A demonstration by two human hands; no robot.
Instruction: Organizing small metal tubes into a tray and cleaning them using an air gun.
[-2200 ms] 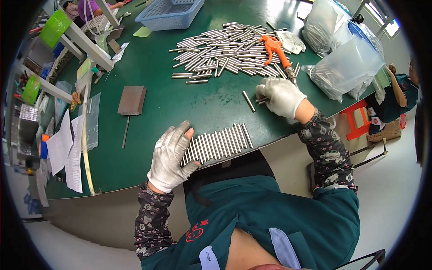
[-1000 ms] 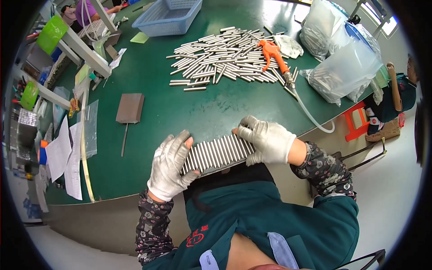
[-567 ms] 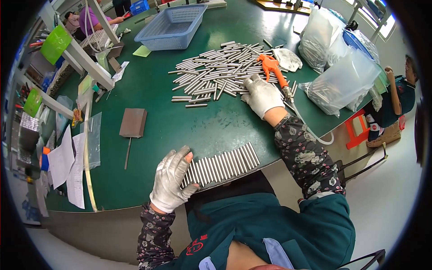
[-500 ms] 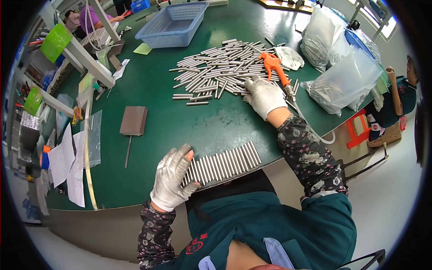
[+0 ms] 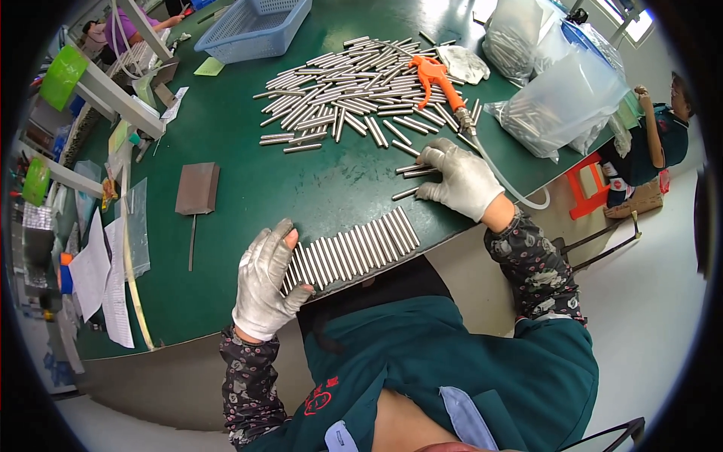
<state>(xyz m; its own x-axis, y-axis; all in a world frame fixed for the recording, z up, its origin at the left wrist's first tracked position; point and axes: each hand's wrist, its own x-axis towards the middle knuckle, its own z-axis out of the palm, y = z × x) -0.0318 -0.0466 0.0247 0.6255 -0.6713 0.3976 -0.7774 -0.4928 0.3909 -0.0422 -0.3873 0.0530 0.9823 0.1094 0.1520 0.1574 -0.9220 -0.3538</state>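
Note:
A row of short metal rods (image 5: 354, 252) lies side by side along the table's near edge. My left hand (image 5: 263, 280), in a whitish work glove, rests at the row's left end, thumb apart from the stretched fingers, touching the end rods. Further right, my gloved right hand (image 5: 463, 181) presses its fingers down on several loose rods (image 5: 407, 193), whose ends stick out to the left from under it. Their other ends are hidden by the glove. Beyond the hands spreads a loose pile of similar rods (image 5: 354, 90).
An orange air blow gun (image 5: 437, 79) with a hose lies at the pile's right. Plastic bags of rods (image 5: 538, 113) stand far right, a blue basket (image 5: 256, 34) far left. Left are a brown block (image 5: 197, 188) and papers (image 5: 90, 264). Another person (image 5: 655, 143) sits at right.
My right hand has drawn back from the pile toward the row, bringing several rods along. My left hand stays at the row's end. The whole view has shifted slightly.

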